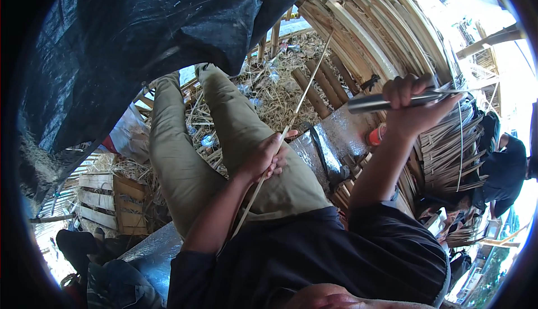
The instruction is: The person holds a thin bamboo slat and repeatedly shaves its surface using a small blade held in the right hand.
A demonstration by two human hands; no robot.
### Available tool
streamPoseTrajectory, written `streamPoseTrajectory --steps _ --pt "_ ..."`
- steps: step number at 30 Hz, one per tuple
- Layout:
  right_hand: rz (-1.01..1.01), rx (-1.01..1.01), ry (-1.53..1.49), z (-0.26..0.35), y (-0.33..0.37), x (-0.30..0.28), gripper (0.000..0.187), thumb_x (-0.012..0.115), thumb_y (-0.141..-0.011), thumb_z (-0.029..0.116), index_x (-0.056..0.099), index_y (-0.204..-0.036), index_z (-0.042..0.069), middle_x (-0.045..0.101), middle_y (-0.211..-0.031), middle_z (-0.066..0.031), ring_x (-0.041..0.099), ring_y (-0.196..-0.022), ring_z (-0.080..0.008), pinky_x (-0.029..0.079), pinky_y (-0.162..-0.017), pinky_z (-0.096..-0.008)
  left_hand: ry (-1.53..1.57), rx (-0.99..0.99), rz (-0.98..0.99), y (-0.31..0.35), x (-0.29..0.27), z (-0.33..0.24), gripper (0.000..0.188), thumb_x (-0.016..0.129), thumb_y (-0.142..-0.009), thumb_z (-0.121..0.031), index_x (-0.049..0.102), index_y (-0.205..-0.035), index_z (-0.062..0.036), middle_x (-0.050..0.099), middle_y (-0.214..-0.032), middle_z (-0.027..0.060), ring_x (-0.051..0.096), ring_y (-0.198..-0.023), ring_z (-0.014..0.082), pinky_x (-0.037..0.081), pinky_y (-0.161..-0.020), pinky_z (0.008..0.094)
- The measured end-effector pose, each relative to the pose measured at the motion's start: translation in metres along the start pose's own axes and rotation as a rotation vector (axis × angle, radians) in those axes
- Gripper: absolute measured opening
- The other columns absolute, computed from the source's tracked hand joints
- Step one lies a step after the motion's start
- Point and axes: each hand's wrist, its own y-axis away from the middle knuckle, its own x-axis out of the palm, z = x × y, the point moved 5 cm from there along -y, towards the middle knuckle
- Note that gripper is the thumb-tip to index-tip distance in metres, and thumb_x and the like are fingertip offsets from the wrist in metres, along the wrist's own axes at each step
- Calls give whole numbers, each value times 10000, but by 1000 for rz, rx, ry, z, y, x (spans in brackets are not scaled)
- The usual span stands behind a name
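Observation:
My left hand (264, 156) is closed around a long, thin bamboo strip (305, 91), above my thigh. The strip slants from the wood stack at the upper right down past my wrist to my waist. Raised out to the right, my right hand (412, 107) grips a grey metal knife-like tool (365, 104). Its thick, rounded end points left; a thin, bright edge sticks out beyond my thumb. The fingers hide its middle, so I cannot tell its full shape. The tool is apart from the strip.
Bundled split bamboo (386, 29) curves along the right. A black tarp (140, 34) hangs at the upper left. Straw and litter (272, 87) cover the ground beyond my legs. A slatted wooden crate (115, 202) stands at left. A red container (377, 135) sits beside my right forearm.

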Motion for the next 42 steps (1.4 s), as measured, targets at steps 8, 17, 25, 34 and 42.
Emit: streamPoseTrajectory --steps 8,17,25,34,42 --pt "-105 1003 625 -187 51 -39 603 487 -939 617 576 -724 61 498 -557 -22 509 -450 -146 402 -413 -287 75 -20 105 2 -2 3 435 380 -1041 -409 448 -1316 -79 344 -629 -45 331 -427 45 321 -384 199" --pt "109 747 266 -155 57 -37 167 618 -907 137 574 -1014 16 577 -756 -55 573 -565 -143 471 -496 -293 123 -7 80 -12 -14 8 379 481 -1026 -231 493 -1358 -48 656 -1053 105 640 -851 109 454 -527 219" --pt "190 653 932 -165 51 -80 247 708 -877 263 616 -846 36 567 -597 -2 518 -466 -77 396 -415 -264 73 -89 65 -10 -5 4 374 571 -988 -217 527 -1307 -27 676 -1043 102 676 -868 141 530 -585 251" --pt "-65 770 618 -212 73 -76 266 823 -761 177 616 -807 16 610 -662 -35 538 -447 -95 408 -384 -253 -199 -62 117 -3 -1 4 355 622 -956 -292 554 -1154 -5 679 -939 129 701 -840 198 607 -684 351" --pt "-48 743 472 -189 80 -25 204 780 -807 118 597 -825 30 621 -666 -30 542 -455 -91 411 -387 -247 -152 -184 -17 -18 -15 -11 763 207 -969 -685 530 -1132 -13 676 -863 165 700 -753 275 593 -659 390"
